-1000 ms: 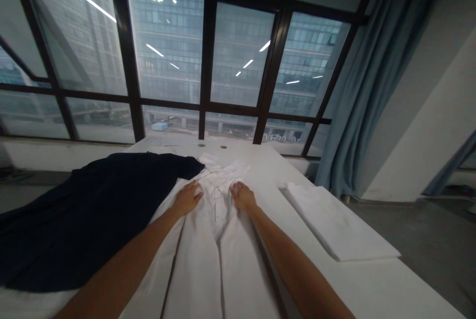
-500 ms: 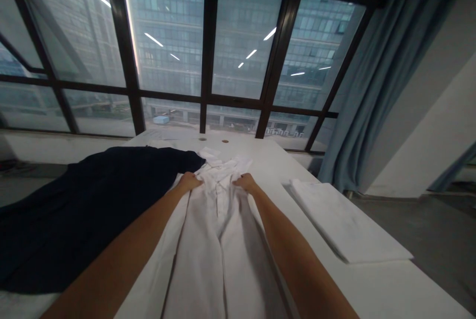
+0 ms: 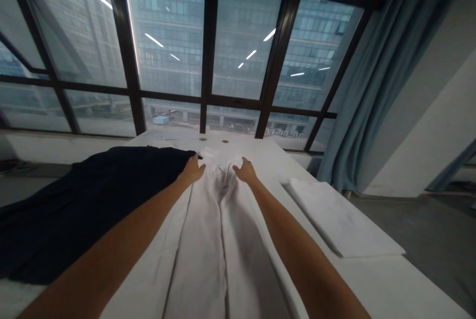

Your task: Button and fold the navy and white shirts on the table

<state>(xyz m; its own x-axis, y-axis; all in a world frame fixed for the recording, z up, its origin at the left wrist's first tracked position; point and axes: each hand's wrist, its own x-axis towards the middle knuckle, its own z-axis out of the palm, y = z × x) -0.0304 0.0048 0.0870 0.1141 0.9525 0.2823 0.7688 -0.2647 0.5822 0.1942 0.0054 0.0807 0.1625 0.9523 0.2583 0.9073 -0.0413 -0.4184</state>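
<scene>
A white garment lies lengthwise on the white table, with a dark split down its middle and bunched folds near its far end. My left hand is at the garment's upper left, thumb apart from the fingers, close to the edge of a dark navy cloth. Across from it, my right hand is at the upper right, its thumb and fingers also spread. Both hands touch or hover just over the white cloth; the exact contact is too small to make out.
On the right side of the white table lies a folded white cloth. Dark-framed windows rise beyond the table's far end. A blue curtain hangs at the right. Two round inserts are set in the far tabletop.
Both hands have moved farther up the white garment and loosened from their grip on it. The buttoned front strip seen before is now bunched into folds.
</scene>
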